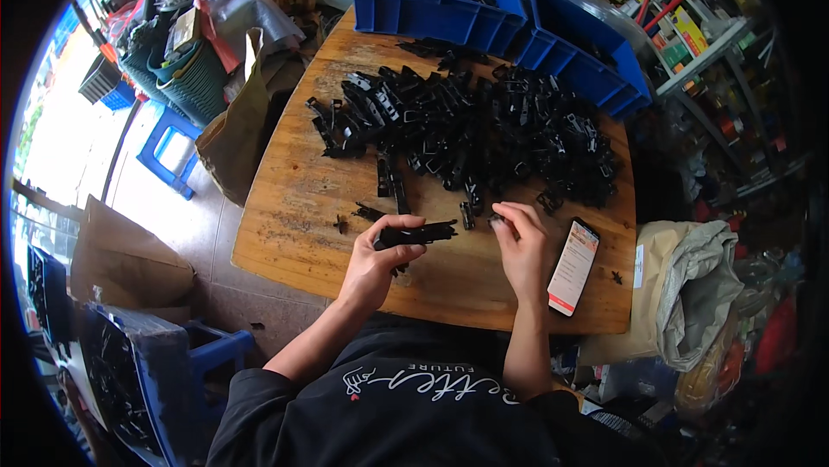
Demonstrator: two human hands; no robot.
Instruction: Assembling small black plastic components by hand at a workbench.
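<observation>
My left hand [380,253] is wrapped round a long black plastic part [427,233], whose narrow end points right over the near half of the table. Thumb and fingers clasp it from both sides. A little to the right, my right hand [521,238] pinches a small dark piece [496,219] between thumb and fingertips; its kind is too small to make out. The two hands are apart. Beyond them lies a big heap of black plastic parts [466,126], many of them long and slotted. One loose black part [467,216] lies on the wood between my hands.
The wooden table [285,208] carries a lit smartphone [573,266] right of my right hand. Two blue bins [436,13] with black parts stand at the far edge. Paper sacks [129,251] and a blue stool [171,149] are on the left; a silver-lined sack [691,294] is on the right.
</observation>
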